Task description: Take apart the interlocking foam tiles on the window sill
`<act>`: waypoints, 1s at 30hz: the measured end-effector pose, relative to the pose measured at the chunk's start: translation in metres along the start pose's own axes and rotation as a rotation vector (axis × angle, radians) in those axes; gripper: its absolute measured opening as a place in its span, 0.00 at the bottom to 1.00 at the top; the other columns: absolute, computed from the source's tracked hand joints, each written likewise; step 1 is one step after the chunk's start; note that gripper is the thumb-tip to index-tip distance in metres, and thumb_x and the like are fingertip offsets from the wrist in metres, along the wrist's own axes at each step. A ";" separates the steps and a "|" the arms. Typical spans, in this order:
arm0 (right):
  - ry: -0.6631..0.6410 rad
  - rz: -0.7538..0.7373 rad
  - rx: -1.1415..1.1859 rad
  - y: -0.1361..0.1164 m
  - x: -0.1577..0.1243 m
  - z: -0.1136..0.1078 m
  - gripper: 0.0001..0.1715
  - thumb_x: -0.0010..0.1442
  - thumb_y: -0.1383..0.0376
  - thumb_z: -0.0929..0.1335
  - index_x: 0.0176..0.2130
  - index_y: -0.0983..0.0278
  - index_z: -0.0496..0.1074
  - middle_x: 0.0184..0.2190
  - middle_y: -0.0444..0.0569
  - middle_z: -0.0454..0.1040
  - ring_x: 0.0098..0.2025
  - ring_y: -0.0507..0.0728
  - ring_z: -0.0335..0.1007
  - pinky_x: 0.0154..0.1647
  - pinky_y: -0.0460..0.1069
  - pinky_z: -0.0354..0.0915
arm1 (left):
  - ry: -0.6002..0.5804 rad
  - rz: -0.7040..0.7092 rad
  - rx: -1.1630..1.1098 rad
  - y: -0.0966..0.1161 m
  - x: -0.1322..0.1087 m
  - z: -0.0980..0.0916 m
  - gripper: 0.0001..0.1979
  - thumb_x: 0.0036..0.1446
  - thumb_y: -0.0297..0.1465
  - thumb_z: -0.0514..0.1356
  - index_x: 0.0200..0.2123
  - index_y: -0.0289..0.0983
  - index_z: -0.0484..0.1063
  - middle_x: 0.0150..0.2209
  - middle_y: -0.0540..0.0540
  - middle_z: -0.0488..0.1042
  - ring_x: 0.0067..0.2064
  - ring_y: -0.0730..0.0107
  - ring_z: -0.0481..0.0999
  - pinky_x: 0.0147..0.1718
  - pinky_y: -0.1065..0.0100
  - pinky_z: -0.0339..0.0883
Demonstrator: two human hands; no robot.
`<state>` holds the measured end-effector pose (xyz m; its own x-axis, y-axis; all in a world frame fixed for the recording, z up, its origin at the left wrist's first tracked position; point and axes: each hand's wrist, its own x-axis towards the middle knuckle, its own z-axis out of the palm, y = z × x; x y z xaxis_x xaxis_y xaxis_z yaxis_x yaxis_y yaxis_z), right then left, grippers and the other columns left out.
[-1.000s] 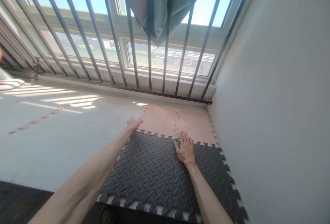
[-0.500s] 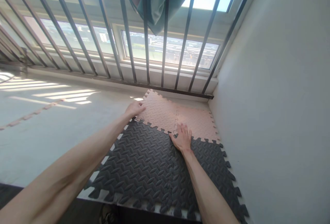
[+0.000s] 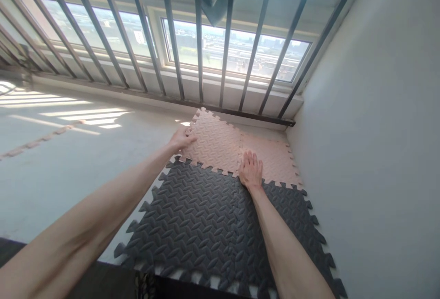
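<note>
Both hands (image 3: 220, 157) on pink foam tiles (image 3: 215, 141)

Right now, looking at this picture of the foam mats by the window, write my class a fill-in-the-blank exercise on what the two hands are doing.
1. The left hand grips the edge of the ____ mat.
2. The right hand lies flat, palm ____, where the pink mats meet the dark mat.
3. Behind the mats, the window is guarded by metal ____.
4. The mats sit in the corner beside a white ____.

Missing words: pink; down; bars; wall
</note>
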<state>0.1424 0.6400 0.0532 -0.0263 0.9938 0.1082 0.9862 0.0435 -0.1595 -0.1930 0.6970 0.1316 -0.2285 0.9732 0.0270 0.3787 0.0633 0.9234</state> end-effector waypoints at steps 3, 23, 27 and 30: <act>-0.005 -0.001 -0.001 0.001 0.019 0.003 0.39 0.76 0.57 0.49 0.80 0.59 0.48 0.84 0.47 0.45 0.85 0.66 0.38 0.84 0.71 0.40 | -0.037 -0.016 -0.096 -0.012 -0.015 -0.005 0.31 0.32 0.43 0.80 0.38 0.39 0.72 0.32 0.46 0.83 0.36 0.57 0.83 0.34 0.62 0.76; -0.023 0.028 0.054 0.000 0.042 0.002 0.38 0.75 0.56 0.51 0.78 0.55 0.54 0.83 0.47 0.49 0.85 0.68 0.38 0.82 0.78 0.38 | -0.127 0.188 -0.025 0.102 0.003 -0.006 0.31 0.39 0.35 0.80 0.48 0.33 0.82 0.36 0.44 0.83 0.41 0.54 0.84 0.46 0.54 0.80; 0.004 0.025 0.064 0.000 0.040 0.002 0.37 0.76 0.56 0.50 0.78 0.55 0.55 0.83 0.47 0.50 0.84 0.69 0.39 0.82 0.78 0.38 | -0.339 0.081 -0.477 0.102 -0.039 -0.005 0.32 0.55 0.51 0.72 0.55 0.36 0.79 0.49 0.37 0.84 0.54 0.45 0.84 0.53 0.48 0.81; 0.003 0.023 0.063 0.000 0.039 0.000 0.38 0.76 0.55 0.50 0.78 0.56 0.55 0.83 0.48 0.50 0.84 0.69 0.39 0.82 0.78 0.38 | -0.349 0.058 -0.694 0.063 -0.086 0.019 0.31 0.58 0.56 0.68 0.54 0.39 0.77 0.53 0.37 0.83 0.60 0.44 0.81 0.58 0.44 0.80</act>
<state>0.1414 0.6791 0.0575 -0.0034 0.9943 0.1067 0.9742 0.0274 -0.2238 -0.1323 0.6220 0.1797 0.1136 0.9913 0.0669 -0.2929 -0.0309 0.9557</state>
